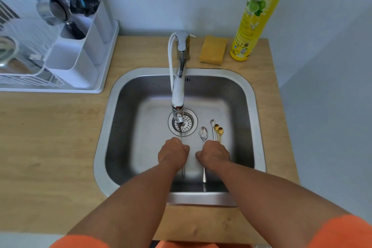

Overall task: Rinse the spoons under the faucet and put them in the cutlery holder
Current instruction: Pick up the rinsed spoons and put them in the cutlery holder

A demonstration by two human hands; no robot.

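Observation:
My left hand (174, 153) is closed around a silver spoon (183, 170) in the steel sink (248, 94), just below the faucet (178, 90) spout; only its handle shows under the fist. My right hand (214, 153) is curled over the handles of the other spoons on the sink floor: a large silver spoon (203, 133), a thin silver spoon (212, 122) and two gold spoons (219, 128). Whether it grips any of them is hidden. The white cutlery holder (80, 60) stands at the back left with forks and utensils in its rear compartments.
A white dish rack (24, 80) adjoins the holder on the wooden counter (50, 137). A yellow sponge (213, 50) and a tall dish soap bottle (253, 18) stand behind the sink at the right. The drain strainer (188, 122) lies under the spout.

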